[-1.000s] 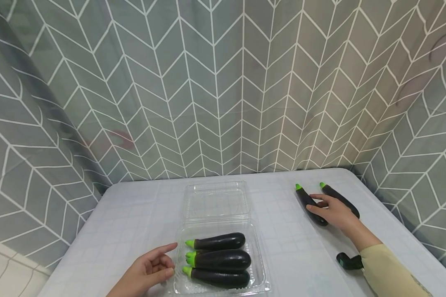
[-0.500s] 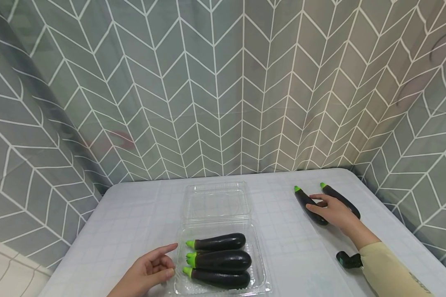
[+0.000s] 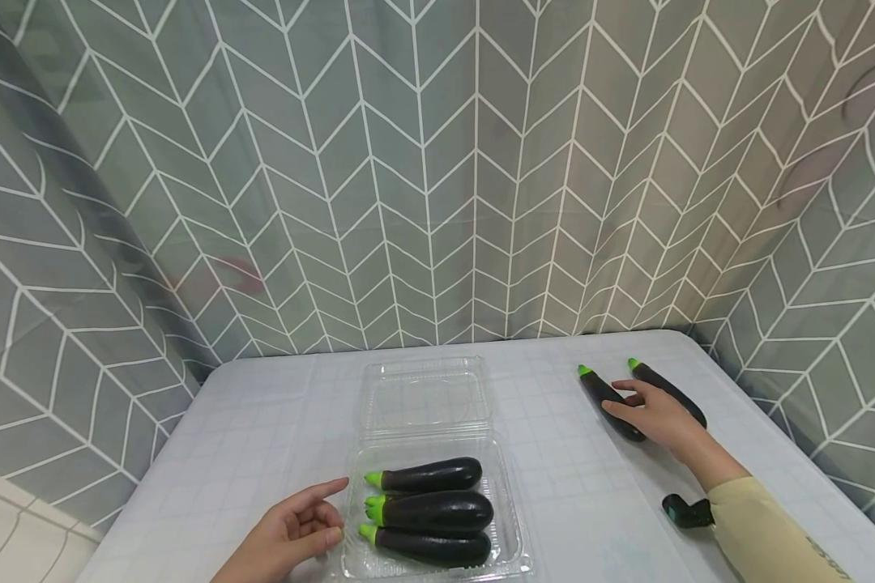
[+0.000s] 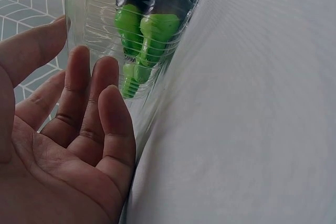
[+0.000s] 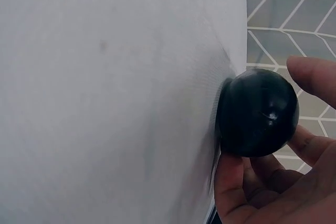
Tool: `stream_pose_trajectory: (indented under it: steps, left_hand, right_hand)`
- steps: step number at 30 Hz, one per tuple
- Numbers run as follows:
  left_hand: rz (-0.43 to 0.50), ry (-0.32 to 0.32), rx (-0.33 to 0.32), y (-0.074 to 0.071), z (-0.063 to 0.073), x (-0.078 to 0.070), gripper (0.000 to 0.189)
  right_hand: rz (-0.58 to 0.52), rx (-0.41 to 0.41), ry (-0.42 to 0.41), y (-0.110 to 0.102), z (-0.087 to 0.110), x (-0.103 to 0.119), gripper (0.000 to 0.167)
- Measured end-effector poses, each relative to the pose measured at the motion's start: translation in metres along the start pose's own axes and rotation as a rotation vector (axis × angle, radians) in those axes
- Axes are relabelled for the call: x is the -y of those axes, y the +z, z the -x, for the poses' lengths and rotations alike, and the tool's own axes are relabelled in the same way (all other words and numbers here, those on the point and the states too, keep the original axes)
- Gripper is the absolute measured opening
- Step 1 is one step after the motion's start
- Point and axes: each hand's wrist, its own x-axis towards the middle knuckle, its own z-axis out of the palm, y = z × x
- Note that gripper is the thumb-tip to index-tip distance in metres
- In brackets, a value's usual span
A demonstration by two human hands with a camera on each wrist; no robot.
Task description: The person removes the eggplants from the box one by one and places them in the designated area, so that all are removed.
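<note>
In the head view, a clear plastic clamshell box [image 3: 512,518] lies with its lid back and holds three dark eggplants [image 3: 437,512] with bright green stems, side by side. My left hand [image 3: 292,526] is at the box's left edge, fingers loosely bent with nothing in them; the left wrist view shows the green stems [image 4: 157,30] through the plastic wall. At the right of the table, my right hand [image 3: 649,414] has its fingers curled round another eggplant [image 3: 596,389]. The right wrist view shows this eggplant's rounded end [image 5: 260,114] low against the cloth, between thumb and fingers.
One more eggplant [image 3: 667,387] lies just to the right of my right hand. The clear lid [image 3: 426,393] lies flat behind the box. A patterned curtain [image 3: 452,178] stands along the back and sides of the white-covered table [image 3: 277,421].
My right hand and the eggplant under it have shifted only very slightly. The left hand and the box have not moved.
</note>
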Motion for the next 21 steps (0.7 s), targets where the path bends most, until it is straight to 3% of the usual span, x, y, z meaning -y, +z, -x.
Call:
stream_pose_trajectory:
  steps: [6, 21]
  left_hand:
    - [0.003, 0.0, 0.003, 0.0, 0.0, 0.0, 0.065]
    - [0.018, -0.016, -0.006, 0.001, 0.001, -0.001, 0.065]
  right_hand:
    - [-0.005, -0.002, -0.003, -0.001, 0.001, 0.0, 0.08]
    - [0.003, -0.055, -0.099, -0.01, 0.01, 0.011, 0.076]
